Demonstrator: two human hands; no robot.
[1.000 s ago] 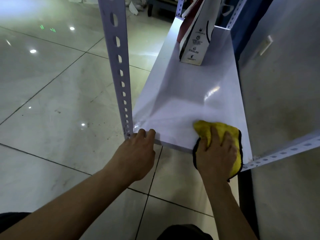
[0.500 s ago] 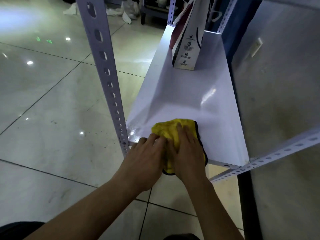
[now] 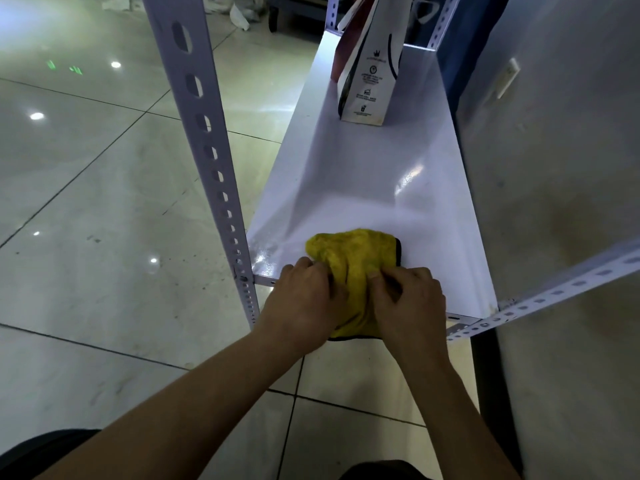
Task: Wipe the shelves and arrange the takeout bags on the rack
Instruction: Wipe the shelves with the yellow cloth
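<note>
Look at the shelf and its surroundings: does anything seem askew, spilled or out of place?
Mostly no. The takeout bag stands upright at the far end of the shelf; both hands grip the yellow cloth, which overhangs the near edge. Crumpled white litter lies on the floor beyond.

Yellow cloth (image 3: pixel 353 258) with a thin black edge trim, at six o'clock on a glossy white shelf (image 3: pixel 363 188) that carries a pale highlight toward three o'clock. At twelve o'clock, a takeout bag (image 3: pixel 372 81): white side panel with small black printed icons and lines of text, a black curved stripe, dark red on the face toward nine o'clock. Light grey upright post (image 3: pixel 207 147) at nine o'clock, patterned with a row of dark oval holes; same pale grey and holes on the crossbar (image 3: pixel 554 292) at four o'clock. Beige glossy floor tiles (image 3: pixel 86 202) with dark grout lines, white light spots, two small green marks at ten o'clock. Mottled grey wall (image 3: pixel 571 168) at three o'clock.
</note>
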